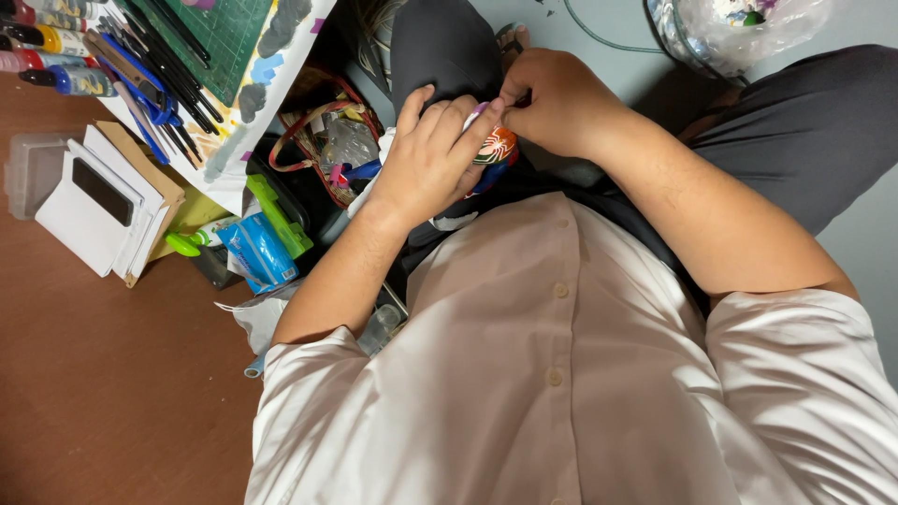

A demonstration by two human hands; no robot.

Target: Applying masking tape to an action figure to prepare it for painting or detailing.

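Gripping a small colourful object: left hand and right hand, near blue packet.

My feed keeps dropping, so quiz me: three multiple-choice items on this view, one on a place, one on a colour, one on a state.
1. Where do the pens and brushes lie?
A. On the cutting mat at upper left
B. On the person's lap
C. On the grey floor

2. What colour is the person's shirt?
A. Black
B. White
C. Green

3. How are the hands engaged?
A. Both resting flat on the table
B. Both working on one small painted object
C. One hand raised out of view

Answers:
1 A, the pens and brushes lie across the green cutting mat.
2 B, the buttoned shirt is white.
3 B, the left hand cradles the painted object while the right hand pinches at its top.
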